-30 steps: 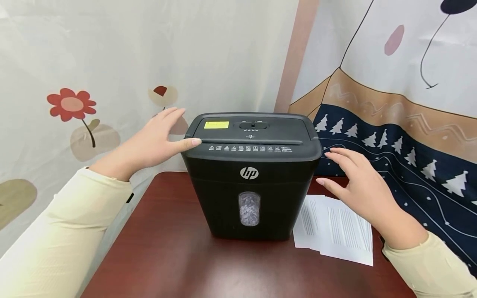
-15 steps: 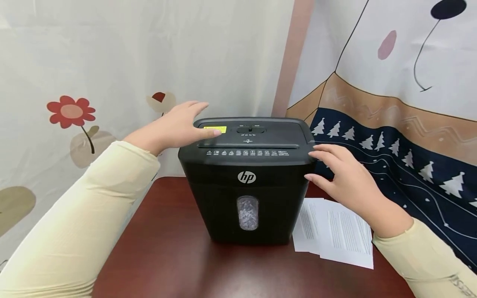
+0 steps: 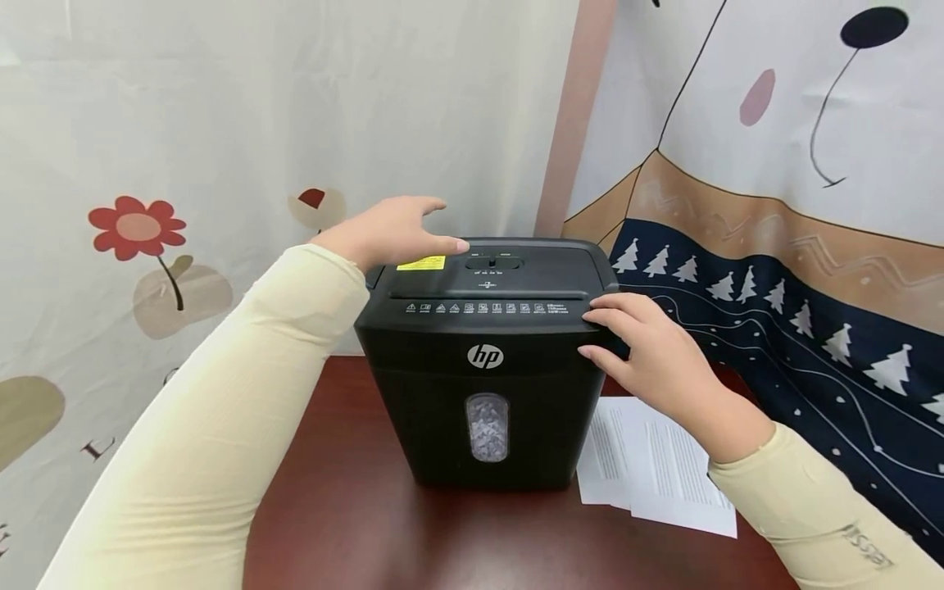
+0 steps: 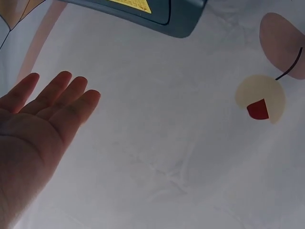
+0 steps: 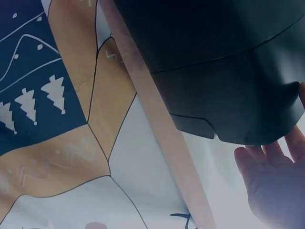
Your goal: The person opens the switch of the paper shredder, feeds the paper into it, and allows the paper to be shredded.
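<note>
A black HP paper shredder (image 3: 442,385) stands upright on the table, with shredded paper showing through its front window (image 3: 487,428). Above the rear left of its lid (image 3: 531,279) is my left hand (image 3: 391,232), its thumb reaching toward the slider switch (image 3: 492,263). The left wrist view shows that hand (image 4: 40,124) with extended fingers and nothing held, apart from the lid. My right hand (image 3: 649,348) lies at the lid's right front corner, fingertips at the edge. In the right wrist view its fingers (image 5: 271,152) reach the shredder's rim (image 5: 248,129); the thumb is mostly cut off.
Printed sheets of paper (image 3: 671,471) lie on the table to the right of the shredder, partly under my right forearm. The dark red tabletop (image 3: 354,524) extends in front. A patterned curtain (image 3: 221,106) hangs behind and to the right.
My left hand has moved right, from the lid's left edge to over its rear left. My right hand has moved left, from beside the shredder to its lid corner.
</note>
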Available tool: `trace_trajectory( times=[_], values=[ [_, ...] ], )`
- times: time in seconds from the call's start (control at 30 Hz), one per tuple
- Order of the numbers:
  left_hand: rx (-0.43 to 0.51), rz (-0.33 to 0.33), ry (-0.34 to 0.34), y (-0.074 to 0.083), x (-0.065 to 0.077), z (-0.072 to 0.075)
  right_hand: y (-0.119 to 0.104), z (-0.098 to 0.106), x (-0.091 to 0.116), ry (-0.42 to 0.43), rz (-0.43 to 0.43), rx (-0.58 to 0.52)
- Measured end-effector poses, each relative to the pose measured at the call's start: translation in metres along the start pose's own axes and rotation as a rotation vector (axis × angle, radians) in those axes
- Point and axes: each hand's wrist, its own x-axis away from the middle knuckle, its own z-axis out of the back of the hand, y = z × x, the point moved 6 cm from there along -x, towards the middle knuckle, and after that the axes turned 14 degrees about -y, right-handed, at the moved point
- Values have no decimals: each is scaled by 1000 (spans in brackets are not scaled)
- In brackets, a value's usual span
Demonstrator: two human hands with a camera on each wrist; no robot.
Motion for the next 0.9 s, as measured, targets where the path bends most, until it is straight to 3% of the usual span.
trace_trajectory(
  times=[0.27, 0.6, 0.9],
  values=[
    [-2, -31, -35, 12, -27, -1, 0, 1, 2, 71, 40, 14],
    [-10, -3, -87, 27, -46, 0, -4, 4, 4, 96, 114, 34],
    [-40, 60, -144, 16, -56, -10, -13, -5, 0, 99, 137, 31]
  ],
)
